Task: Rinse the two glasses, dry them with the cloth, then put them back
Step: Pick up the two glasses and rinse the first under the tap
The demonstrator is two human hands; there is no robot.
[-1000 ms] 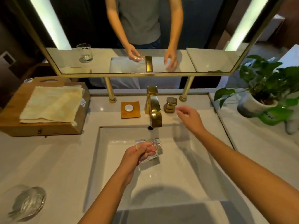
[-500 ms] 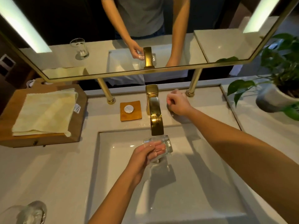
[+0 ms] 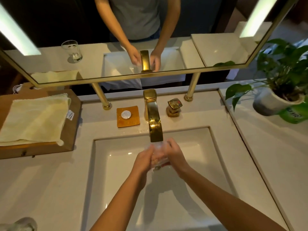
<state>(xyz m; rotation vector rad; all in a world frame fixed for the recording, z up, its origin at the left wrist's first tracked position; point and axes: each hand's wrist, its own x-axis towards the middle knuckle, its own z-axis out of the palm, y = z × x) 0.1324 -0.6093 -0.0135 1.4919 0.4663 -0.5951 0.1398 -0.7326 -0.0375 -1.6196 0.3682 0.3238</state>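
Right hand [image 3: 175, 155] off tap, two hands (left hand [image 3: 143, 160]) on one glass [image 3: 158, 155]

Both forearms [image 3: 208, 194] bare to the frame edge, no sleeves, rings or watch visible; mirror reflection shows a grey short-sleeved T-shirt [image 3: 136, 15]

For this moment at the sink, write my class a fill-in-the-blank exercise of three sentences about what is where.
1. Both hands, the left hand and the right hand, hold the glass under the gold ____.
2. The folded cloth lies on a wooden ____.
3. The potted plant stands to the ____ of the sink.

Missing words: faucet; box; right
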